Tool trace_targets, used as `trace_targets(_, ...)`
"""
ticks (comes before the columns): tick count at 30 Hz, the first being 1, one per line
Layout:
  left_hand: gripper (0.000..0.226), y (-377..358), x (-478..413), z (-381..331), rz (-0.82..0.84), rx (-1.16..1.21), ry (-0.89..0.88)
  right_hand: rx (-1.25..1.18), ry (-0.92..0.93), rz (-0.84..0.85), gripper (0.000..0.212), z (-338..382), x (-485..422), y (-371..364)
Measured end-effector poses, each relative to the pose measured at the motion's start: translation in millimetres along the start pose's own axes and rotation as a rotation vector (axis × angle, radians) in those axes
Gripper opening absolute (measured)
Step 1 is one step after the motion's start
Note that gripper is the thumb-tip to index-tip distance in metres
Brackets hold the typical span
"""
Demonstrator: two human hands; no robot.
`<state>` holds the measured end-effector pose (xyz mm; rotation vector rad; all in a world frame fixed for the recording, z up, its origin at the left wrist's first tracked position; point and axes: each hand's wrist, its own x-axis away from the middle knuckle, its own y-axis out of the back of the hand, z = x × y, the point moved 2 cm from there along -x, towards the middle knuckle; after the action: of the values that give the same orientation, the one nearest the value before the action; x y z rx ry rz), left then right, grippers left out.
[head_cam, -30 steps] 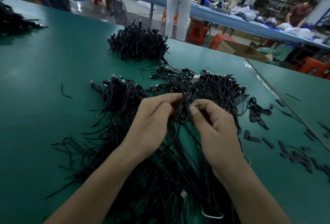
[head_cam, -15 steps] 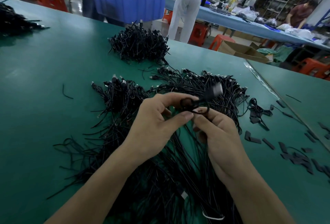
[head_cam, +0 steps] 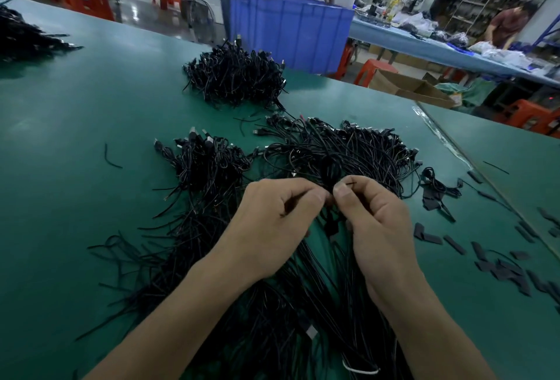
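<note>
Thin black wire tie (head_cam: 351,183) round coiled black cable (head_cam: 328,169), ends pinched in left hand (head_cam: 272,228) and right hand (head_cam: 375,225); twist apparently unfinished. Done: heaped black bundles (head_cam: 236,76). Remaining: loose black cables (head_cam: 303,304).

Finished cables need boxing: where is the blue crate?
Head view, top centre: the blue crate is past the green table, right behind the farthest cable pile.

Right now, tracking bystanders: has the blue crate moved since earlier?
Yes. The blue crate moved right, from left of the far cable pile to behind it.
</note>
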<state>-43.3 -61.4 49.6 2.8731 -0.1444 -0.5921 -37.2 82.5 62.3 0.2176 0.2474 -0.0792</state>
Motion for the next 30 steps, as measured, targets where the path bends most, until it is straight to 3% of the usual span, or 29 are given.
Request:
trace_targets(5, 0.061, 0, 0, 6, 0.02, 0.026, 0.091, 0.186, 0.088, -0.084, 0.017, -3, 1, -3)
trace_targets(7, 0.084, -3, 0, 10, 0.111, 0.029, 0.204, 0.261, 0.171, -0.086, 0.02, 0, 3, -6)
trace_targets(8, 0.084, -4, -1, 10, 0.136, 0.105, 0.266, 0.309, 0.226, -0.072, 0.021, 3, 5, -8)
trace_targets(10, 0.081, 0, -3, 7, 0.141, 0.305, 0.344, 0.375, 0.304, -0.042, 0.021, 6, 8, -12)
trace_targets(13, 0.063, 9, -6, 6, 0.087, 0.43, 0.265, 0.297, 0.238, 0.019, 0.017, 4, 11, -18)
trace_targets(16, 0.032, 16, -8, 5, 0.126, 0.391, 0.181, 0.064, 0.033, 0.09, 0.012, -1, 11, -17)
trace_targets(21, 0.024, 30, -10, 16, 0.337, 0.257, 0.268, -0.093, -0.148, 0.207, 0.019, -15, 11, -17)
trace_targets(24, 0.01, 34, -16, 27, 0.175, -0.014, 0.254, 0.152, -0.144, 0.147, 0.017, -35, 7, -13)
trace_targets(26, 0.024, 42, -20, 39, -0.02, -0.217, 0.276, 0.41, -0.177, 0.132, 0.003, -48, 3, -4)
trace_targets(28, 0.046, 54, -27, 47, -0.202, -0.284, 0.298, 0.867, -0.209, 0.144, 0.024, -66, 1, 11)
trace_targets(30, 0.052, 68, -37, 55, -0.331, -0.332, 0.301, 1.179, -0.224, 0.116, 0.043, -77, 2, 26)
